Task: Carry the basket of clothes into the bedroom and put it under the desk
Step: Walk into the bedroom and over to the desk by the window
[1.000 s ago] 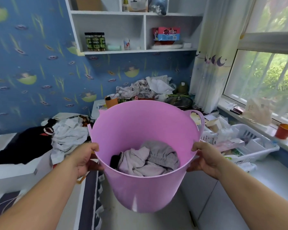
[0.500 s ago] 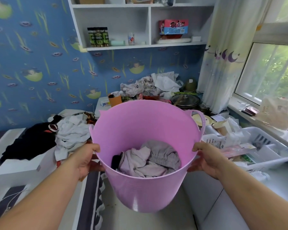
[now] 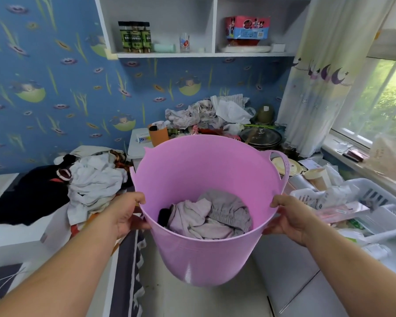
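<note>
At the far left, a dark garment (image 3: pixel 30 197) and a heap of white clothes (image 3: pixel 96 181) lie on a white surface below the blue patterned wallpaper (image 3: pixel 55 88). The left forearm reaches up from the lower left corner, and the left hand (image 3: pixel 124 216) grips the rim of the pink basket (image 3: pixel 206 255), thumb hooked over the edge and fingers curled under the outside wall. The basket hangs in mid-air between both hands, above the floor, tilted slightly toward the camera. At its bottom sits a bundle of pale grey and lilac clothes (image 3: pixel 210 216), with something small and dark beside it that may be a sock. Behind the basket stands a cluttered desk (image 3: pixel 135 147) under a white wall shelf (image 3: pixel 192 54). The right hand (image 3: pixel 290 216) clasps the opposite rim the same way, wrist bent and forearm running to the lower right. Further right, a white plastic crate (image 3: pixel 375 202) sits near the window (image 3: pixel 375 106).
</note>
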Available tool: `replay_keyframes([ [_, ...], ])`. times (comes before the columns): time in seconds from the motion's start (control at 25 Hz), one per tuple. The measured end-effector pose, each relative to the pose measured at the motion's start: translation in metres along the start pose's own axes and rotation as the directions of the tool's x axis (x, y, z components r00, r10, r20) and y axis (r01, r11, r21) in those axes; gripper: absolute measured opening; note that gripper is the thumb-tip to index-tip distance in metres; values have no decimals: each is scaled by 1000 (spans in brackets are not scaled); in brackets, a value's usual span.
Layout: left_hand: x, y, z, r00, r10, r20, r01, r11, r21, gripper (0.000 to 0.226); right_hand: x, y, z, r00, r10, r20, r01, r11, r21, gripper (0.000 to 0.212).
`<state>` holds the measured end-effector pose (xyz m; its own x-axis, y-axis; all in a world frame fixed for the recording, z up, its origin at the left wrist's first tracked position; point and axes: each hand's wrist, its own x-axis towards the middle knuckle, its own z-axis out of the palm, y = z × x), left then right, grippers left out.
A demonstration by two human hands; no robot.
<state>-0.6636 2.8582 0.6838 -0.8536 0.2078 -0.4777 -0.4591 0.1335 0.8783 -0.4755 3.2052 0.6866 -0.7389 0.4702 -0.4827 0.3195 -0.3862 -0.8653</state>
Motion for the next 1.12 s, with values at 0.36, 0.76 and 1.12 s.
replay_keyframes([
  [0.36,67,23,-37,997,-58,44,55,996,66,21,41,9,55,998,-11,-66,14,999,46,53],
  [0.76,118,2,-50,994,-68,84,65,997,32,26,64,34,73,996,-25,-88,25,1000,9,38],
  [1.12,159,-35,-51,989,-123,84,124,992,-3,39,101,63,72,996,8,-87,-8,1000,3,48],
])
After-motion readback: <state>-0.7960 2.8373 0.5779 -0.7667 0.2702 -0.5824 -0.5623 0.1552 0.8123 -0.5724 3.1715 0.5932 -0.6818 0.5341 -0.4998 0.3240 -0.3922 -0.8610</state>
